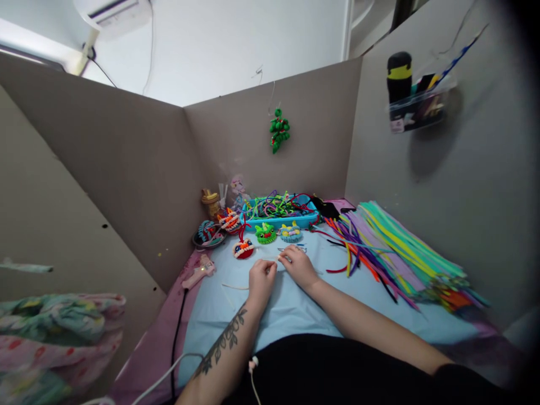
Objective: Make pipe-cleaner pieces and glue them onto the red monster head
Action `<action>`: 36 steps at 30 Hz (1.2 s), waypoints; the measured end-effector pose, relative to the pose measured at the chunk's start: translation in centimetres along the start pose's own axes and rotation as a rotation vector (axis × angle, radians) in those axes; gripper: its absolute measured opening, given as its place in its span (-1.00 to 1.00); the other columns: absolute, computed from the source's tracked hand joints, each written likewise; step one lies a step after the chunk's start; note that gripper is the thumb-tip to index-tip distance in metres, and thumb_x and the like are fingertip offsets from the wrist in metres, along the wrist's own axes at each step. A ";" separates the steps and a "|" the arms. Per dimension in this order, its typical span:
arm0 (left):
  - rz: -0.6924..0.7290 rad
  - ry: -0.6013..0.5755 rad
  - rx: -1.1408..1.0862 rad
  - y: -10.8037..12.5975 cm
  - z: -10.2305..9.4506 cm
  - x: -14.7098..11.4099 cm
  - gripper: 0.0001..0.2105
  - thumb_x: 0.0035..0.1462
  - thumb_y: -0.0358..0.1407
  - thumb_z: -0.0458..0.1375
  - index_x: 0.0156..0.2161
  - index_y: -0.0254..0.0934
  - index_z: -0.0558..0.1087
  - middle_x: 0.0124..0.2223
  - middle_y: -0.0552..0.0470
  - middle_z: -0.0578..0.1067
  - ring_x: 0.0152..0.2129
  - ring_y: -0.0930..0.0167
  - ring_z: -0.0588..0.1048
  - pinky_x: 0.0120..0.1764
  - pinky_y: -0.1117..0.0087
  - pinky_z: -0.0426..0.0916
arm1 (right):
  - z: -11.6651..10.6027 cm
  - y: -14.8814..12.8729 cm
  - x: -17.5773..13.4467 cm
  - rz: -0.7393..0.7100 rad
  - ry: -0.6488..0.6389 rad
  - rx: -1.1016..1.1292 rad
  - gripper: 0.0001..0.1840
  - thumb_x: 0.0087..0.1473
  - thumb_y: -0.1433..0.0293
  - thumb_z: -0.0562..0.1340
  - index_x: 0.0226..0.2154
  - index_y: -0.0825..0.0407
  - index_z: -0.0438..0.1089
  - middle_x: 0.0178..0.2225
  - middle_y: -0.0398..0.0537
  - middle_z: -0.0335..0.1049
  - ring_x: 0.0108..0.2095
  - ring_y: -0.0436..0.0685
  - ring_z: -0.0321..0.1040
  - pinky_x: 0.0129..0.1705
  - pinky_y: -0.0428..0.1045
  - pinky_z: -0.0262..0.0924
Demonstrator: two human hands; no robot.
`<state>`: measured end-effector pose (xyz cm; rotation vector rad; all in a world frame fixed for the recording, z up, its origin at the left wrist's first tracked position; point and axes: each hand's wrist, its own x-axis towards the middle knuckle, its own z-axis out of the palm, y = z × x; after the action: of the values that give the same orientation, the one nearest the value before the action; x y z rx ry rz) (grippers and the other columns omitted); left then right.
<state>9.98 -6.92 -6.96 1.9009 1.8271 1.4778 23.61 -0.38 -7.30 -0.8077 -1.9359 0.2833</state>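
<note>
Close together over the blue cloth, my left hand and my right hand are both closed in a pinch. A thin cream pipe cleaner sticks out to the left from behind my left hand. A small pale bit of it shows at my right fingertips; the rest is hidden by the fingers. Just beyond the hands sit a red-and-cream animal-face ornament, a green one and a light blue one. Small metal tools lie behind my right hand, partly covered.
A blue tray heaped with pipe cleaner scraps stands at the back. Bundles of long pipe cleaners lie on the right. At left are a dark bowl and a pink glue gun with a black cord. Grey partitions enclose the table.
</note>
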 end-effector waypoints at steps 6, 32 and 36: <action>-0.026 -0.002 0.010 0.5 0.1 0.4 -0.85 0.06 -0.37 0.10 -0.47 -0.32 0.48 -0.49 0.04 0.45 -0.51 0.45 0.40 -0.40 0.46 0.24 | 0.3 -0.5 0.2 0.003 0.011 -0.094 -0.86 0.09 0.41 0.18 -0.47 0.00 0.40 -0.40 -0.04 0.38 -0.26 0.17 0.30 -0.18 0.03 0.19; 0.074 -0.035 0.029 -0.2 1.3 2.5 -0.85 0.07 -0.37 0.10 -0.46 -0.27 0.49 -0.49 0.06 0.42 -0.51 0.44 0.37 -0.38 0.44 0.22 | 0.7 1.0 0.7 0.129 0.080 -0.266 -0.85 0.00 0.44 0.17 -0.56 -0.01 0.25 -0.43 -0.08 0.32 -0.37 0.11 0.28 -0.36 -0.05 0.11; 0.069 -0.041 0.023 -0.2 1.4 2.4 -0.85 0.07 -0.35 0.11 -0.43 -0.28 0.51 -0.49 0.04 0.44 -0.51 0.44 0.38 -0.38 0.43 0.22 | 0.7 1.1 0.8 0.111 0.083 -0.267 -0.84 0.01 0.45 0.16 -0.56 -0.02 0.24 -0.42 -0.08 0.31 -0.36 0.12 0.27 -0.35 -0.04 0.12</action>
<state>10.33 -4.17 -6.49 2.0087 1.7857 1.4333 23.21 1.00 -7.68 -1.0868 -1.8773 0.0555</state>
